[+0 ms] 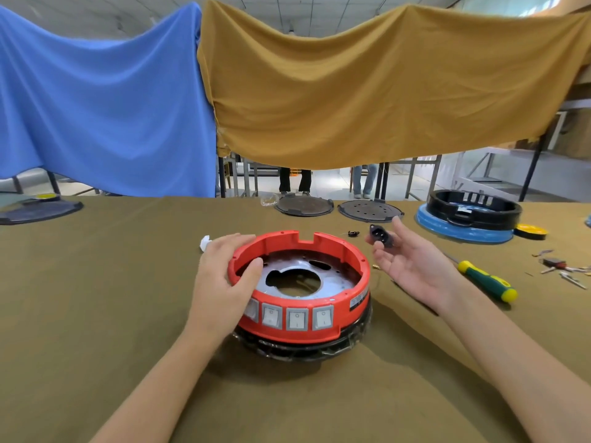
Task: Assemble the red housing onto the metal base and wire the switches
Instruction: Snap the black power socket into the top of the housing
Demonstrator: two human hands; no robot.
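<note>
The red ring housing (339,247) sits on the metal base (332,282) in the middle of the table, over a black lower part (319,350). Several white rocker switches (297,318) line its near wall. My left hand (224,276) grips the housing's left rim, thumb inside. To the right of the housing my right hand (412,263) is raised palm up. It holds a small black power socket (381,235) between thumb and fingertips.
A green-and-yellow screwdriver (486,279) lies right of my right hand, with loose metal terminals (563,271) beyond it. At the back stand two dark round plates (303,206), a black housing on a blue base (470,215) and a yellow disc (531,231). Cloths hang behind.
</note>
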